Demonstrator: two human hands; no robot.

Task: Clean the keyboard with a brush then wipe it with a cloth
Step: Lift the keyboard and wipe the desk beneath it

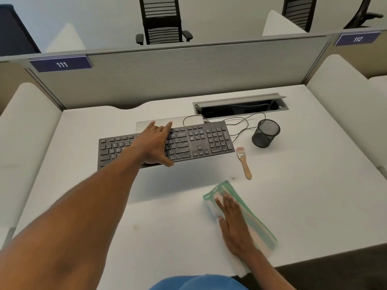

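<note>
The left hand (156,143) reaches far out and lies across the middle of the keyboard (201,141). Its fingers stretch over the far edge and its thumb hooks the near edge, so it holds the keyboard between them. A big shadow sits under the keyboard, so I think it is lifted a bit off the worktop (146,227), maybe to shake bits out or to move it closer.

The right hand (234,225) lies flat on the green striped cloth (261,233) with its fingers straight. It grips nothing. It just presses the cloth down, I think to keep it ready. The cloth is near the front of the worktop, and one end hangs over the edge.

The brush (244,162) lies by itself just right of the keyboard, with its hairs pointing away. No hand touches it. A black mesh cup (266,133) stands behind it, near the keyboard's thin cable (240,122).

I think the wiping comes next.
</note>
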